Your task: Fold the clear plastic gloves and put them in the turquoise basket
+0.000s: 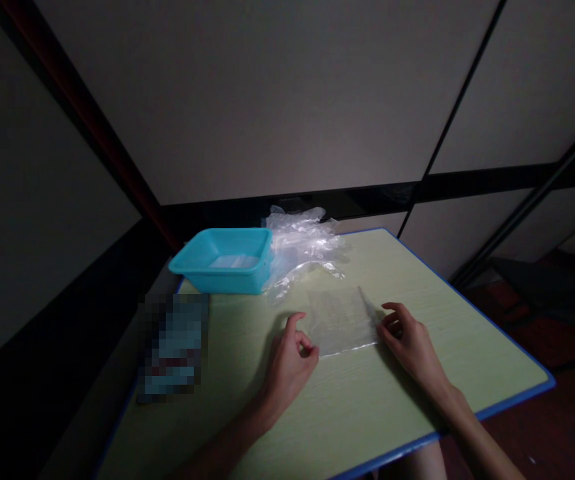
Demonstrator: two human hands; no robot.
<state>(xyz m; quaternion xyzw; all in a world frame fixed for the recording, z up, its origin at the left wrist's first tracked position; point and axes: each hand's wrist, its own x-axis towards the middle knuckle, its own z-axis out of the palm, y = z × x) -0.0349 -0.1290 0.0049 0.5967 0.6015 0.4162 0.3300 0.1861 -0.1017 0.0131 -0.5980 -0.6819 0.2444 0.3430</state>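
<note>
- Head view: the left hand point(292, 357) and right hand point(410, 340) are apart, one at each side of a clear plastic sheet point(342, 320) lying between them.
- Right thumb and fingers seem closed on the sheet's near right edge; left fingers curl at its near left corner, whether pinching I cannot tell.
- Step in hand, as I judge it: spreading or straightening the sheet; the next move calls for a light, even hold on thin film.
- Beyond the hands, a heap of clear plastic gloves point(307, 240) lies beside a blue basin point(222, 281).
- Inside the basin is something pale and flat point(235, 261), too dim to name.
- Left of the left hand lies a pixelated item point(175, 347), unreadable, on the table point(347, 407).
</note>
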